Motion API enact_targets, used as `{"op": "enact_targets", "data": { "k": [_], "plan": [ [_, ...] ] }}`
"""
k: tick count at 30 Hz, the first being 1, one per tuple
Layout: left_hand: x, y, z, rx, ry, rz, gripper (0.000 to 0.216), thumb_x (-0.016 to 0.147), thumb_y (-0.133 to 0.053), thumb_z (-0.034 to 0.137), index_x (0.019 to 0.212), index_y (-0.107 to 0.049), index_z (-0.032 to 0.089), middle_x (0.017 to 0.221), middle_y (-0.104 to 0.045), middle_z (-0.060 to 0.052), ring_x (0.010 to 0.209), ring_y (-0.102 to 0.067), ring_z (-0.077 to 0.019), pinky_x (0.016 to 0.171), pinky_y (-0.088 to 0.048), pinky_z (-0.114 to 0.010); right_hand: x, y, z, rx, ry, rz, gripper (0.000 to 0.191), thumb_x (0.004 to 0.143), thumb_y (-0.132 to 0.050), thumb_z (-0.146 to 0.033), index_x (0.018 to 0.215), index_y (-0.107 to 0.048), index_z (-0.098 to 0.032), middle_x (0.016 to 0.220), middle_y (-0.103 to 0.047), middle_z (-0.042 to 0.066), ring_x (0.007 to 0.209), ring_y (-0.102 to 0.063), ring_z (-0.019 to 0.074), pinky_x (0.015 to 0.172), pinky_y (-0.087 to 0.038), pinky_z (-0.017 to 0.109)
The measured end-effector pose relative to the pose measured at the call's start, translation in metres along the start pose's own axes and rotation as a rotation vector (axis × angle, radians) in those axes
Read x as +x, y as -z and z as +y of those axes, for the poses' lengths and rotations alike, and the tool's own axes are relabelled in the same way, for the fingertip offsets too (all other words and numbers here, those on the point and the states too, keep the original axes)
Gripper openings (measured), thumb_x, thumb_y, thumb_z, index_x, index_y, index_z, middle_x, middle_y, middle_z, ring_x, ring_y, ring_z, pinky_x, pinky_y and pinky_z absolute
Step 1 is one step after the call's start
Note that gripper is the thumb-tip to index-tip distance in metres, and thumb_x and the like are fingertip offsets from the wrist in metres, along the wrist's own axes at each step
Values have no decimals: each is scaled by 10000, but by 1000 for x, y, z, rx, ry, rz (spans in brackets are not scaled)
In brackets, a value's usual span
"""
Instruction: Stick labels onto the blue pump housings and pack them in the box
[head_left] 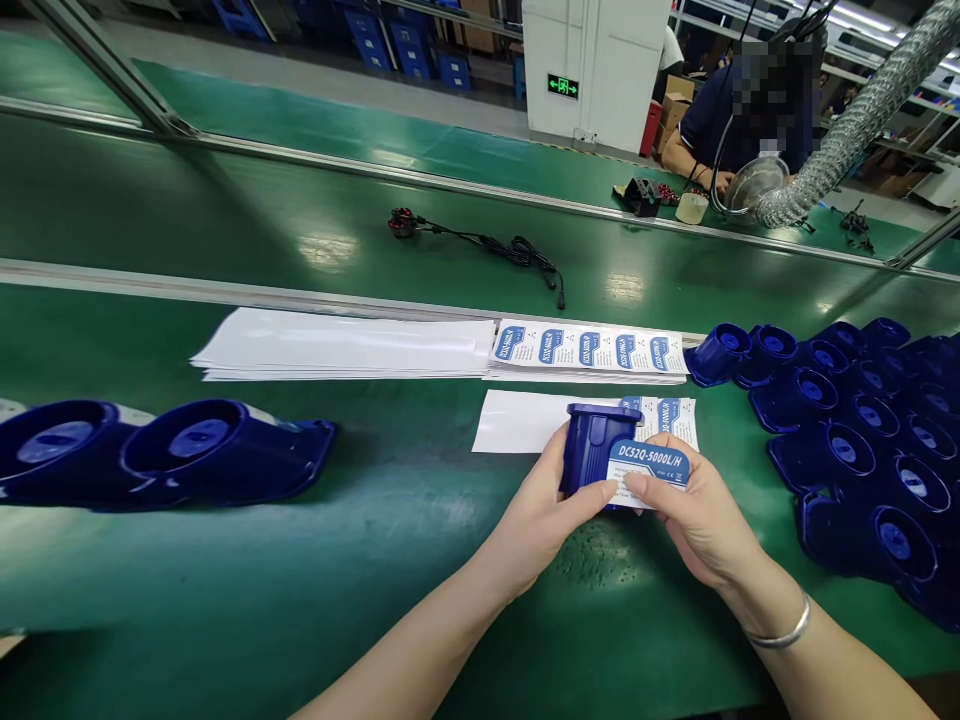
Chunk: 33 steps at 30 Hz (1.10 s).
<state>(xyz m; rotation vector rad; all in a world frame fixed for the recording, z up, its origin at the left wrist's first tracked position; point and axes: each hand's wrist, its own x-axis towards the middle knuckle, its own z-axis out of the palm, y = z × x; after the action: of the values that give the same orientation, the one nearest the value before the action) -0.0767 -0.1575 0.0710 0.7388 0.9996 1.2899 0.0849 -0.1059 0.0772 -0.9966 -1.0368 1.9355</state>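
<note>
My left hand [531,520] is closed round a dark blue plastic pump housing [589,445], which I hold up over the green bench. With my right hand [701,520] I pinch a blue-and-white label [649,470] printed "DC52Q-5000L/H". The label lies across the right part of the housing, and both thumbs press on its lower part. How much of it is stuck down I cannot tell. Just behind my hands is a partly used label sheet [517,422], its right end still bearing printed labels.
Stacked label sheets [589,347] and white sheets [345,345] lie along the bench's back ledge. Many blue housings [844,450] crowd the right; others [199,440] stand left. Beyond lies a cabled part [480,240]. A co-worker [705,130] sits opposite, near a flexible duct [847,130].
</note>
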Motion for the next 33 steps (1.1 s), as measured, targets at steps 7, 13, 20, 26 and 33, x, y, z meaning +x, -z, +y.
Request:
{"op": "enact_targets", "data": {
  "k": [7, 13, 20, 26, 33],
  "plan": [
    [0, 0, 0, 11, 1, 6, 633, 832, -752, 316, 1404, -492, 237, 1414, -594, -96, 1306, -542, -336, 1094, -426, -445, -1, -1, -1, 24, -7, 8, 299, 676, -901, -275, 812, -648, -195, 739, -644, -36, 680, -541, 104, 677, -442, 239],
    [0, 0, 0, 19, -11, 14, 634, 822, -763, 322, 1396, -504, 249, 1439, -576, -91, 1319, -532, -339, 1100, -426, -445, -1, -1, 0, 37, -13, 6, 302, 678, -900, -258, 831, -648, -190, 776, -664, -28, 717, -566, 111, 713, -456, 241],
    [1, -5, 1, -64, -1, 57, 588, 869, -723, 375, 1406, -514, 260, 1433, -590, -74, 1354, -504, -315, 1124, -412, -431, -2, 0, 4, -3, 8, -20, 285, 716, -886, -285, 836, -642, -199, 775, -641, -42, 730, -552, 99, 736, -452, 229],
    [7, -4, -7, -92, 27, 185, 543, 842, -746, 425, 1323, -579, 235, 1343, -653, -86, 1274, -571, -326, 1083, -452, -464, -5, -5, 8, -25, 16, -74, 255, 761, -847, -343, 884, -664, -214, 852, -660, -14, 813, -571, 136, 789, -464, 256],
    [0, -5, 2, -156, 69, 81, 680, 796, -790, 312, 1409, -501, 246, 1385, -619, -100, 1308, -539, -329, 1099, -437, -466, 0, 1, -3, 112, 22, -72, 242, 805, -776, -376, 963, -709, -206, 864, -699, 28, 767, -602, 164, 690, -472, 259]
  ]
}}
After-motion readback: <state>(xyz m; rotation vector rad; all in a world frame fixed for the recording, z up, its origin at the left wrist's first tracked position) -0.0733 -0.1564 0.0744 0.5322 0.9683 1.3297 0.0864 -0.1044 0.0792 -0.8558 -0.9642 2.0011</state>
